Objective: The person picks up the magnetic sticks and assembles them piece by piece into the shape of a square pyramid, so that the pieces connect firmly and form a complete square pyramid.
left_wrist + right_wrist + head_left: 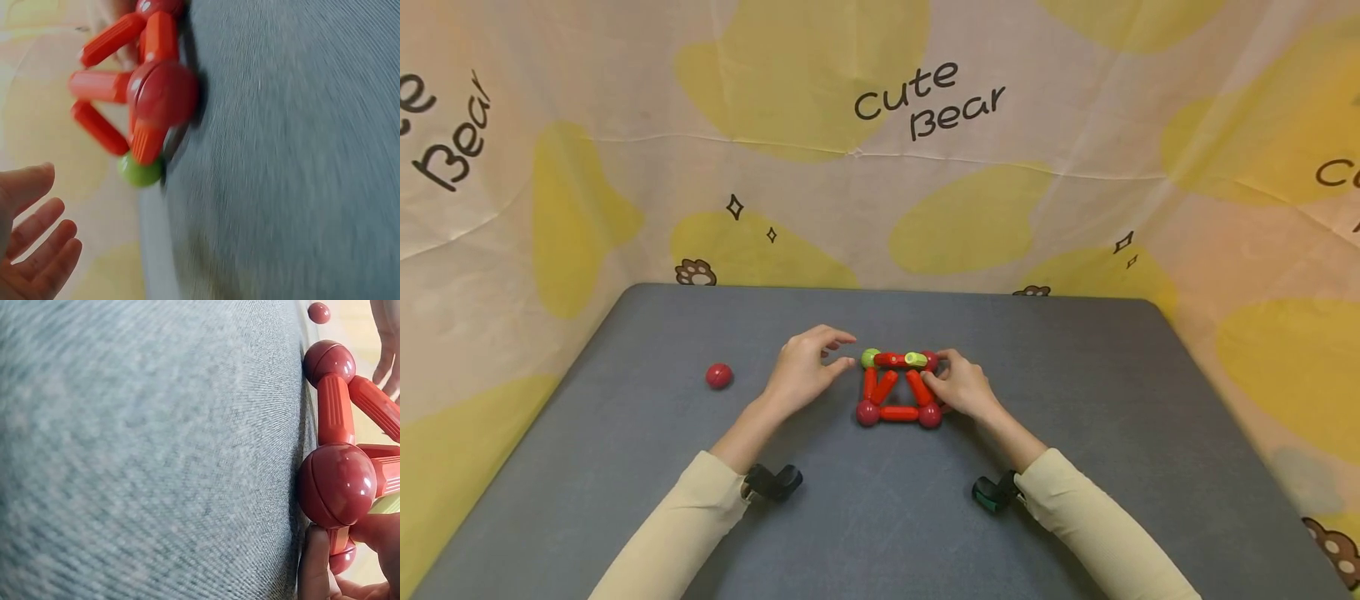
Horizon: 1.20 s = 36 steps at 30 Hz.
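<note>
A frame of red rods joined by balls lies on the table, with a red rod [898, 413] between two dark red balls along its near side. A green ball [870, 357] sits at the far left corner and another dark red ball at the far right. Several rods slant upward, including a light green rod [915, 359]. My right hand [964, 386] pinches the right-side red rod [338, 539] between thumb and finger, beside the near ball [337, 485]. Left of the frame, my left hand [805, 364] hovers with fingers spread, apart from the green ball and holding nothing.
A loose dark red ball [718, 376] lies on the grey table [880, 517], left of my left hand. Behind the table hangs a patterned cloth [820, 217] with yellow patches and lettering. A black wrist device [773, 482] is strapped to my left wrist.
</note>
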Each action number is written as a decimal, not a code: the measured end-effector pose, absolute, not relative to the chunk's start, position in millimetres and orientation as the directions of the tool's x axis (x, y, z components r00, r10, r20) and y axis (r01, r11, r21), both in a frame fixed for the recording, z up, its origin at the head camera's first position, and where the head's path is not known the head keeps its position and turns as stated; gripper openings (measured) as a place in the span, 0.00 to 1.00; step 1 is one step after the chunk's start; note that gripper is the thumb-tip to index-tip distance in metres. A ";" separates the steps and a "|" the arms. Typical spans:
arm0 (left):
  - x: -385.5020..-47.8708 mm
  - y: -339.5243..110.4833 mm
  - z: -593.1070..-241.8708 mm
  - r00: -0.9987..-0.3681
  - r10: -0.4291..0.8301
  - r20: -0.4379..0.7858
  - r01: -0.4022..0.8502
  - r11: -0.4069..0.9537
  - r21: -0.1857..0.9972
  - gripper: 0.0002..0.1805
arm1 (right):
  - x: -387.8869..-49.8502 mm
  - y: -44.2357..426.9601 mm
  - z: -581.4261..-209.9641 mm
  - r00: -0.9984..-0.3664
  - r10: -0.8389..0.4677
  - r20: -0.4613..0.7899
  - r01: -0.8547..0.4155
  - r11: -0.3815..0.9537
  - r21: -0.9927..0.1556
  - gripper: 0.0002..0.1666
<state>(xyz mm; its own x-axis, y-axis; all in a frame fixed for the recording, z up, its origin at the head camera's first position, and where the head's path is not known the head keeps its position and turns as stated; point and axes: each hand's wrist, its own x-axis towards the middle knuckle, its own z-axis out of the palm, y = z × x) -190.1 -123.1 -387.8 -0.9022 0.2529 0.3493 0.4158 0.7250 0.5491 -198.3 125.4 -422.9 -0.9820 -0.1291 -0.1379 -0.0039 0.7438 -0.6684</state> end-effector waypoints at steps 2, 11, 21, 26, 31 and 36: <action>-187.7 -133.3 -385.0 -0.903 0.229 0.364 0.407 0.728 0.552 0.15 | -198.2 125.4 -423.2 -0.982 -0.129 -0.138 -0.004 0.743 -0.669 0.30; -178.8 -183.8 -379.0 -0.916 0.092 0.389 0.329 0.726 0.603 0.17 | -198.3 125.1 -423.6 -0.983 -0.128 -0.131 -0.008 0.745 -0.667 0.30; -180.0 -239.4 -396.9 -0.939 0.002 0.345 0.239 0.723 0.648 0.21 | -197.7 125.7 -422.4 -0.981 -0.133 -0.142 -0.002 0.735 -0.679 0.30; -180.2 -261.6 -410.6 -0.964 0.013 0.266 0.193 0.724 0.663 0.25 | -197.0 126.0 -421.6 -0.981 -0.138 -0.140 -0.003 0.724 -0.690 0.31; -177.9 -274.3 -416.3 -0.985 0.037 0.169 0.140 0.745 0.653 0.31 | -197.5 126.3 -421.3 -0.982 -0.135 -0.130 -0.010 0.732 -0.681 0.30; -175.7 -284.6 -418.9 -0.994 0.058 0.095 0.107 0.745 0.659 0.33 | -199.1 126.2 -422.7 -0.984 -0.129 -0.120 -0.019 0.756 -0.654 0.30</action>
